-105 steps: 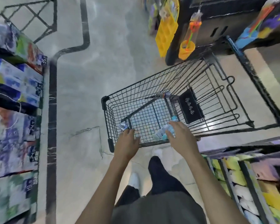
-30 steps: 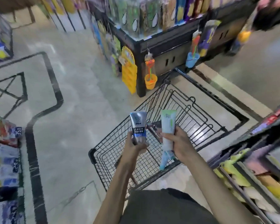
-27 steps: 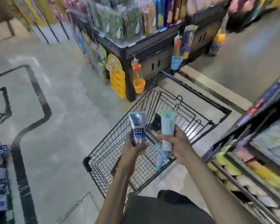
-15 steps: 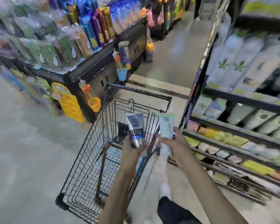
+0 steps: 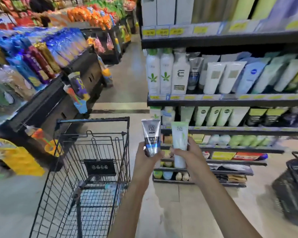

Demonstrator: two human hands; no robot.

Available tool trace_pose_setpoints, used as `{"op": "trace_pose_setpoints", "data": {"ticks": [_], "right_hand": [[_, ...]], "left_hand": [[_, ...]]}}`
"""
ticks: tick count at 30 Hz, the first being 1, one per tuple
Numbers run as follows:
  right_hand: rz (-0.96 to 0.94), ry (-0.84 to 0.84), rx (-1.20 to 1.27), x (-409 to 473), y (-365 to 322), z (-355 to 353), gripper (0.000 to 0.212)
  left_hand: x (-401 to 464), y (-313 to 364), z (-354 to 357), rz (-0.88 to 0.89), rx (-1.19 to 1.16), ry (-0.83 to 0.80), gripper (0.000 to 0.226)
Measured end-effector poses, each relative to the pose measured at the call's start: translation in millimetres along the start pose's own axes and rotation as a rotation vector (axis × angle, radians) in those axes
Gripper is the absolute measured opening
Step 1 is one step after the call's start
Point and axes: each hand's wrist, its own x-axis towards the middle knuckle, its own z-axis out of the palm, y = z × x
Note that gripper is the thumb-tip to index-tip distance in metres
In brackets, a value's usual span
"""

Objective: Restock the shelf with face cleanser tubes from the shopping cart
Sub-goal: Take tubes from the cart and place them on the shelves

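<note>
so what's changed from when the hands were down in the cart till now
Both hands came up out of the shopping cart, each with a tube taken from it: the left hand grips a silver tube, the right hand a pale green tube. The person has turned from the cart to face the shelf, tubes raised upright. The cart stays alongside on the left.

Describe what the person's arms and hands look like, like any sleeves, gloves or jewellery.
Both forearms are bare from the bottom edge of the picture up to the wrists, with no sleeve in view. The left hand and right hand wear no gloves, and no watch, bracelet or ring shows on either.
</note>
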Motion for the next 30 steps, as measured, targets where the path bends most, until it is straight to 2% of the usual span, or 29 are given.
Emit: {"op": "trace_pose_setpoints", "data": {"ticks": [4, 8, 12, 15, 21, 27, 30], "right_hand": [[-0.013, 0.054, -0.014, -2, -17, -48, 0.064], [-0.034, 0.077, 0.008, 3, -29, -99, 0.049], [-0.041, 0.071, 0.01, 11, -44, -137, 0.046], [-0.05, 0.043, -0.001, 20, -56, -159, 0.048], [-0.078, -0.003, -0.022, 37, -77, -188, 0.042], [-0.083, 0.019, 0.001, 56, -86, -197, 0.041], [-0.093, 0.031, 0.007, 66, -87, -197, 0.041]], "left_hand": [[3, 0, 52, 0.02, 0.027, -0.051, 0.046], [6, 0, 101, 0.045, 0.051, -0.053, 0.048], [13, 8, 144, 0.089, 0.046, -0.001, 0.043], [23, 17, 171, 0.12, 0.026, 0.058, 0.048], [50, 45, 209, 0.232, 0.038, 0.178, 0.042], [90, 62, 230, 0.335, 0.083, 0.248, 0.058], [111, 72, 237, 0.373, 0.095, 0.257, 0.053]]}}
